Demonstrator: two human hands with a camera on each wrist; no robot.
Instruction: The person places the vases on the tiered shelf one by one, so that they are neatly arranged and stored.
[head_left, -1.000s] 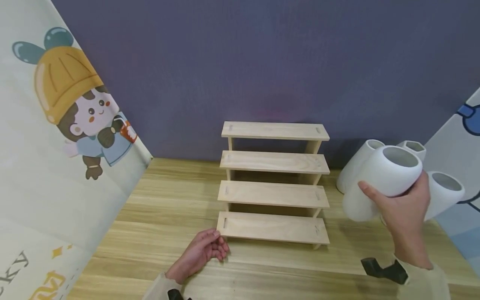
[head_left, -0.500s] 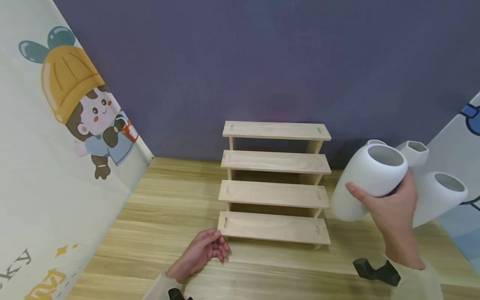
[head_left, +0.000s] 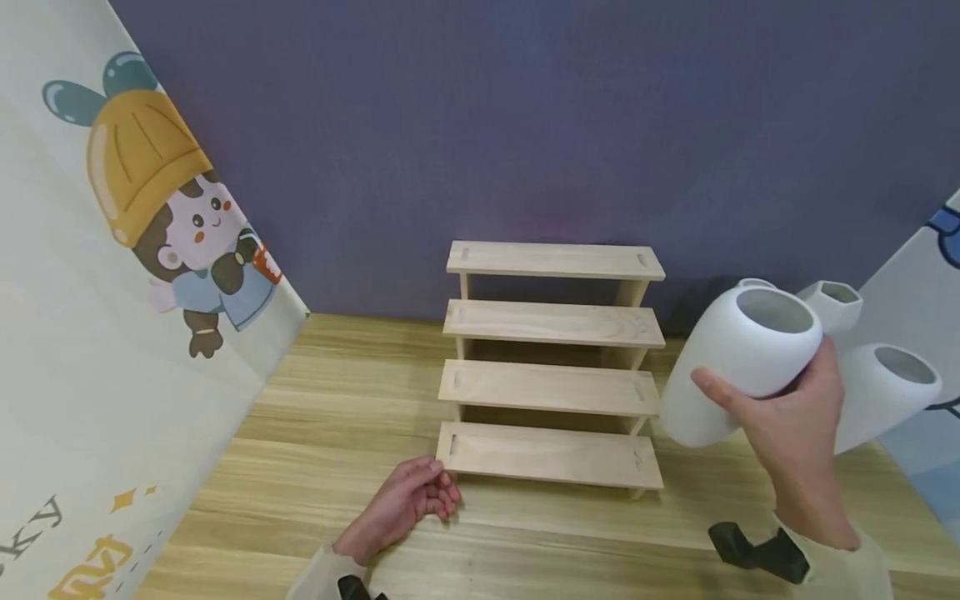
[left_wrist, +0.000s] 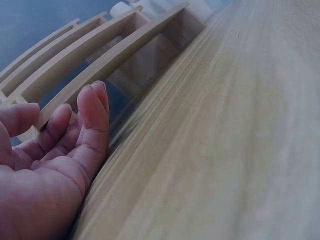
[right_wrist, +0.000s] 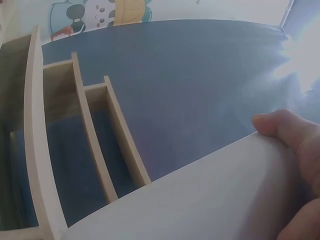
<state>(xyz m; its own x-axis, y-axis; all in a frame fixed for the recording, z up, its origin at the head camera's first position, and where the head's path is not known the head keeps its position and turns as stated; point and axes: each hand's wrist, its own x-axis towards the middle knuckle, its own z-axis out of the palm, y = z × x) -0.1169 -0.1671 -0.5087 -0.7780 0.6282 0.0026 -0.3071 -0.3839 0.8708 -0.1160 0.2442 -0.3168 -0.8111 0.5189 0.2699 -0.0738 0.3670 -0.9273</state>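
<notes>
A pale wooden step-shaped rack with several boards stands in the middle of the head view. At its lowest board's front left corner, my left hand pinches the edge between thumb and fingers; the left wrist view shows the thumb and curled fingers around that corner. My right hand grips a white vase from its right side, thumb across the front. The vase leans, its round mouth turned up and to the right, just right of the rack. In the right wrist view the vase wall fills the bottom.
Behind the held vase stand other white vases: one with a round mouth, one with an angular rim, and one mostly hidden. A dark blue wall rises behind the wooden tabletop. Printed panels flank both sides.
My right hand has moved the vase left towards the rack, mostly in the first half second; it has barely shifted since. My left hand stays at the rack's corner.
</notes>
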